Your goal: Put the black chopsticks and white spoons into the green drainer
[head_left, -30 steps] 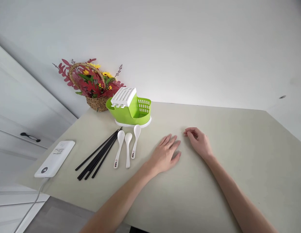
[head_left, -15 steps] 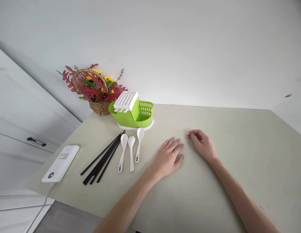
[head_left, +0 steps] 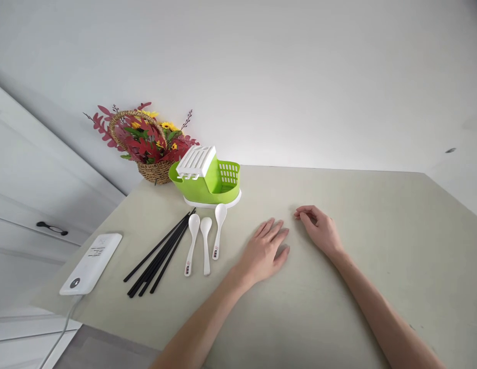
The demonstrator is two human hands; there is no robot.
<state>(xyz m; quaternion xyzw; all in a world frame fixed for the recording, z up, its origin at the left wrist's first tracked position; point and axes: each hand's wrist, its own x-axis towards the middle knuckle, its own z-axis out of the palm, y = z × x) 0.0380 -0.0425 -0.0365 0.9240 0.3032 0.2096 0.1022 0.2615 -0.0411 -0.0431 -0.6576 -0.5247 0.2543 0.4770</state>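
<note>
My left hand [head_left: 260, 252] lies palm down on the table with its fingers apart, holding nothing. To its right, my right hand [head_left: 319, 229] rests on its side, fingers loosely curled together and no object visible in them. Left of my left hand lie three white spoons: a right one [head_left: 219, 225], a middle one [head_left: 206, 241] and a left one [head_left: 191, 241], handles toward me. Several black chopsticks [head_left: 161, 256] lie fanned beside them. Behind the spoons stands a green cutlery holder [head_left: 202, 189] with a white slotted top [head_left: 196, 160] and an open basket side.
A woven basket [head_left: 152, 173] of artificial red leaves and yellow flowers stands at the back left, close to the holder. A white power strip-like device [head_left: 92, 261] with a cable [head_left: 65, 323] lies near the table's left edge. White cabinets [head_left: 26, 189] adjoin that side.
The view has shifted slightly, so the objects appear a little further left. Both hands keep their pose, and nothing on the table has been moved.
</note>
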